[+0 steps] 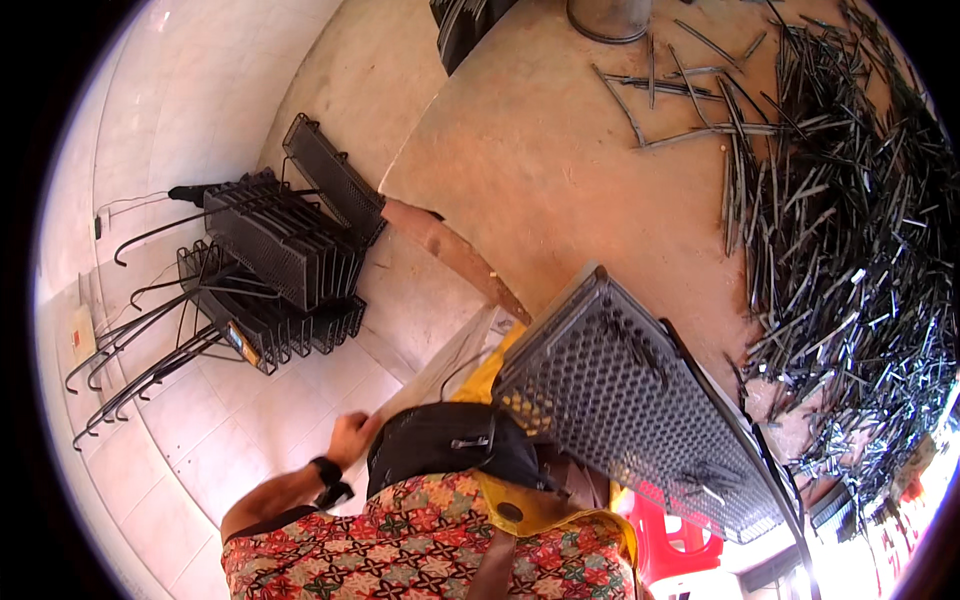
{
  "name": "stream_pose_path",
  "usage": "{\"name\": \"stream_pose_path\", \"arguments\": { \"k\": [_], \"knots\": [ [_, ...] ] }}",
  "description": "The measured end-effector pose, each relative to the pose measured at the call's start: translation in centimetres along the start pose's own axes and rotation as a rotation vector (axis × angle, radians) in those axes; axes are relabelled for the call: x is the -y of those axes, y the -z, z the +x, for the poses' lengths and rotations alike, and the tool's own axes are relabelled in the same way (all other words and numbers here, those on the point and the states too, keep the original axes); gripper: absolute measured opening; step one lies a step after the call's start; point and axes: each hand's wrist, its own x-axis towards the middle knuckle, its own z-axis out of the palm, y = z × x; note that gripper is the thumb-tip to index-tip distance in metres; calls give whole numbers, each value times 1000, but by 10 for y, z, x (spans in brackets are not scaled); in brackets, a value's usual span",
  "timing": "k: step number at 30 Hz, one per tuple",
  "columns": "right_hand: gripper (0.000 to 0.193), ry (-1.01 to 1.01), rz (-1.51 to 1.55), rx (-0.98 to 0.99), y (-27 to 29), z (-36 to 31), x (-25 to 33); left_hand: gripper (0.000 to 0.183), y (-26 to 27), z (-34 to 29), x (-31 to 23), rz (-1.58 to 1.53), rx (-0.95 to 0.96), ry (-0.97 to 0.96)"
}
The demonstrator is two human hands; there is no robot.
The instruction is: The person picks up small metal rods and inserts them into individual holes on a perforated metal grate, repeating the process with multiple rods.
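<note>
Left hand point(352, 437) is curled beside the black bag point(425, 450), can't tell if it's gripping anything. Right hand's out of sight, so can't tell there either. Black mesh tray point(630, 405) sits tilted right of the bag, dark strips point(850, 220) heaped further right.

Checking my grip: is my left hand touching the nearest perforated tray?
Apart: the head view shows the left hand left of the perforated tray, the black bag between them.

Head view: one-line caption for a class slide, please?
Left hand beside a black pouch; perforated rack at right, heaped dark strips beyond, stacked black racks at left.
</note>
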Motion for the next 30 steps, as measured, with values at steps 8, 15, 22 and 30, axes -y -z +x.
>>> {"name": "stream_pose_path", "arguments": {
  "k": [8,15,22,30],
  "knots": [
    [41,37,-59,-45,23,1,5,39,25,57,-115,-25,-139,-347],
    [47,-43,-214,-76,-3,37,-38,36,27,66,-98,-5,-158,-504],
    [68,-5,-282,-230,0,-2,-6,29,32,78,-102,-208,16,-605],
    [43,540,-32,-743,15,-8,-31,26,38,99,-104,12,-134,-812]
  ]
}}
